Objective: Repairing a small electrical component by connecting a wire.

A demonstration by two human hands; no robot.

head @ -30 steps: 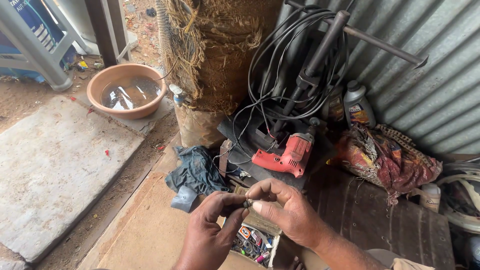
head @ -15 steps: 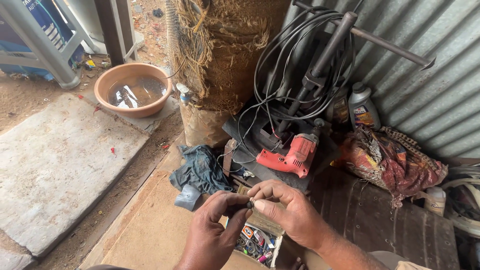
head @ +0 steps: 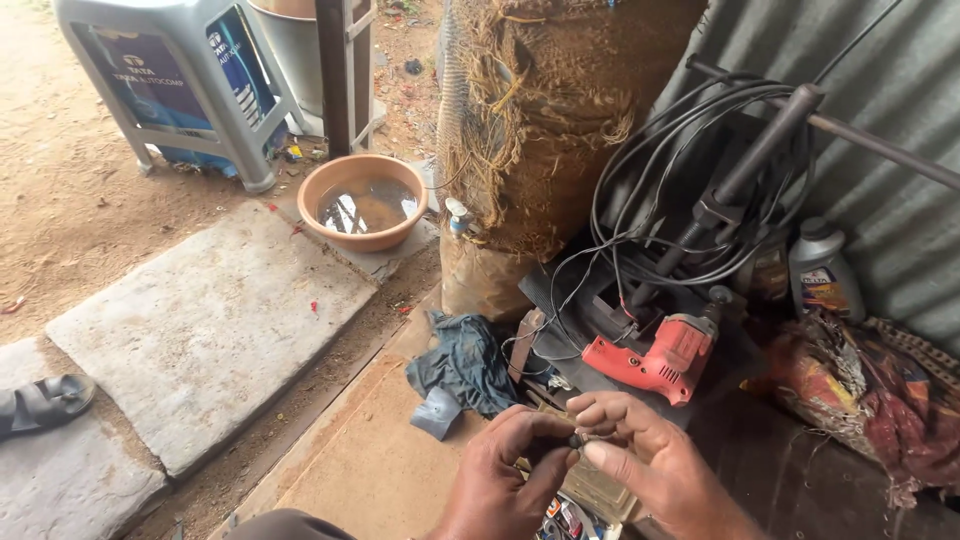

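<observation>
Corrugated metal wall (head: 900, 200) behind; red electric drill (head: 655, 360) below tangled cables. Left hand (head: 505, 480) and right hand (head: 650, 465) together pinch a small dark part (head: 576, 440), too tiny to identify.

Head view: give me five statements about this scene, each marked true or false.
1. Both hands pinch one small dark part. True.
2. The red drill is in the right hand. False: it lies beyond the hands, untouched.
3. The bowl holds water. True.
4. The left hand grips the dark rag. False: the rag lies apart on the ground.
5. A sandal lies on the stone slab at far left. True.
</observation>
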